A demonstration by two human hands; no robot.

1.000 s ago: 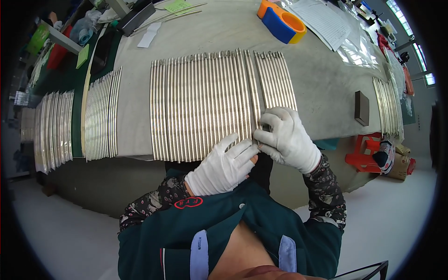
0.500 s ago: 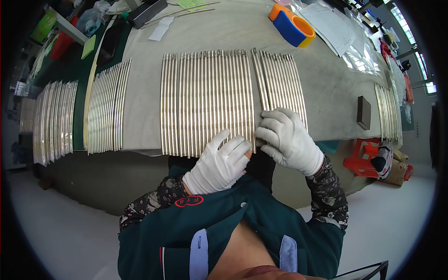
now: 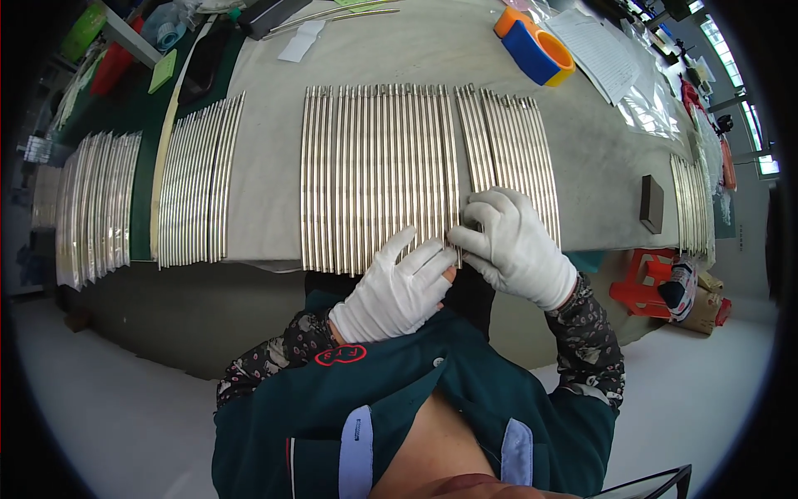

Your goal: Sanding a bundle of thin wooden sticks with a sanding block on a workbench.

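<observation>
Many long silver metal rods lie side by side on a grey-covered table (image 3: 266, 166). The middle batch of rods (image 3: 374, 166) runs from the far side to the near edge. A smaller batch (image 3: 511, 150) lies just right of it. My left hand (image 3: 399, 287), in a white glove, rests flat with fingers spread on the near ends of the middle batch. My right hand (image 3: 511, 241), also gloved, pinches the near end of one rod (image 3: 465, 141) at the gap between the two batches.
More rod batches lie at the left (image 3: 195, 179), far left (image 3: 87, 204) and far right (image 3: 690, 200). An orange and blue tape roll (image 3: 536, 50), papers (image 3: 598, 50) and a small dark block (image 3: 651, 204) sit on the table. A red stool (image 3: 644, 283) stands below right.
My view has shifted so the rods sit further right and nearer. My left hand has opened flat onto the rod ends. My right hand stays at the gap, gripping a rod.
</observation>
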